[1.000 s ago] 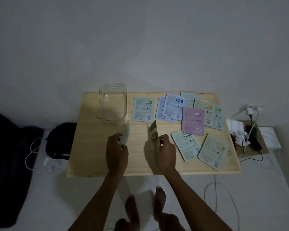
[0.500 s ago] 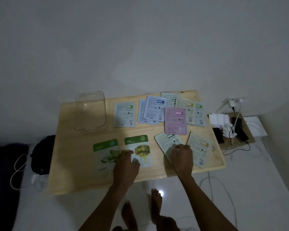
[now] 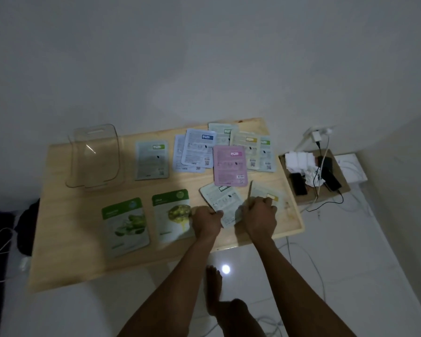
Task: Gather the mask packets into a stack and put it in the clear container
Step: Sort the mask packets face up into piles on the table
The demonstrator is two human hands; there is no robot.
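Hands at the tabletop's (image 3: 66,251) near edge: left hand (image 3: 207,221) pinches a pale packet's (image 3: 220,200) edge, right hand (image 3: 260,216) grips a packet (image 3: 250,194) tilted up on edge. Other packets (image 3: 227,164) lie along the far edge, the clear container (image 3: 94,155) at the far left corner
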